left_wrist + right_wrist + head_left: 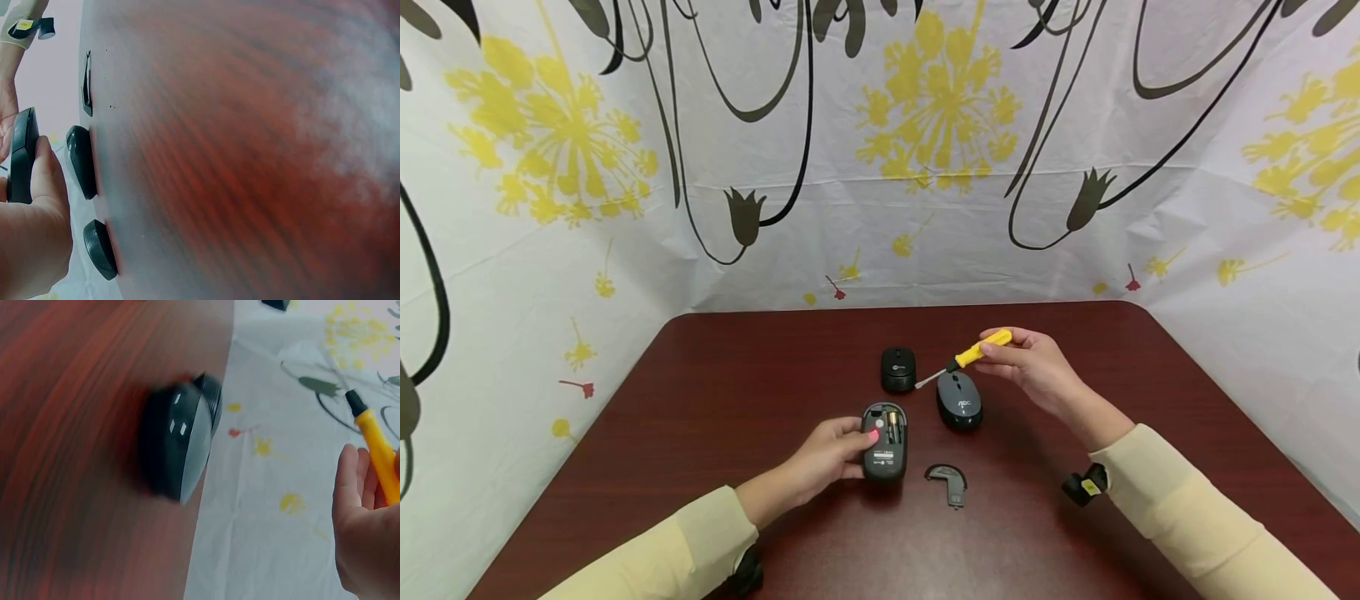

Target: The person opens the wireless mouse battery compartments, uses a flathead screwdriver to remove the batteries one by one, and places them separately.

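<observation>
The left hand (823,454) grasped an upturned dark-grey oval mouse (887,457), the right hand (1036,367) a yellow-handled screwdriver (973,354), a gap between, inside the red-brown table (760,367)'s edges.

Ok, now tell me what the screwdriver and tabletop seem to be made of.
Screwdriver: handle probably plastic, judging by its solid bright yellow; shaft likely metal, being thin and silvery. Tabletop: wood or wood-look laminate, dark red with streaky grain and a soft sheen.
</observation>
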Demonstrator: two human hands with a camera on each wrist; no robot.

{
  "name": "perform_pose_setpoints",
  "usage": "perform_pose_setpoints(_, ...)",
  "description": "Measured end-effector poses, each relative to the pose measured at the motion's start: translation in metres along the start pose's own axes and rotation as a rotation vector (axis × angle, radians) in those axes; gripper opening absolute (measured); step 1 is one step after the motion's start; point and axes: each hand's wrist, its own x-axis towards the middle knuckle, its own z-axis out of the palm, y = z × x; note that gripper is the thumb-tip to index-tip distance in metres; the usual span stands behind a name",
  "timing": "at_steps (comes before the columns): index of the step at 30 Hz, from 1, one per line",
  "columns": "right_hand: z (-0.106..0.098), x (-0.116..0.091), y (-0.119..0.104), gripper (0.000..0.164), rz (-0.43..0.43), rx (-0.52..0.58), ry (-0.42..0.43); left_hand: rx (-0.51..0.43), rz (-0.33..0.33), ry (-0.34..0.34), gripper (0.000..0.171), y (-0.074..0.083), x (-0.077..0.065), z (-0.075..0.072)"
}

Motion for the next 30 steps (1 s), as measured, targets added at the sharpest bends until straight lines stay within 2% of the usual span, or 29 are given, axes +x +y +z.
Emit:
perform_pose_setpoints(4, 0.012, -0.002, -0.001, 0.045, 0.039, 0.059, 0.017, -0.004, -0.005, -0.002, 0.046, 0.0, -0.001, 0.001)
perform_pose_setpoints(8, 0.024, -0.002, -0.001, 0.046, 0.018, 0.053, 0.026, -0.007, -0.004, -0.004, 0.047, 0.0, -0.002, 0.002)
perform_pose_setpoints(22, 0.062, -0.008, 0.002, 0.035, -0.246, -0.026, 0.031, -0.017, 0.004, -0.021, 0.046, -0.002, 0.0, 0.004)
perform_pose_setpoints(30, 0.078, -0.012, 0.007, 0.025, -0.372, -0.14, -0.044, -0.01, -0.008, -0.018, 0.047, -0.001, -0.001, 0.005)
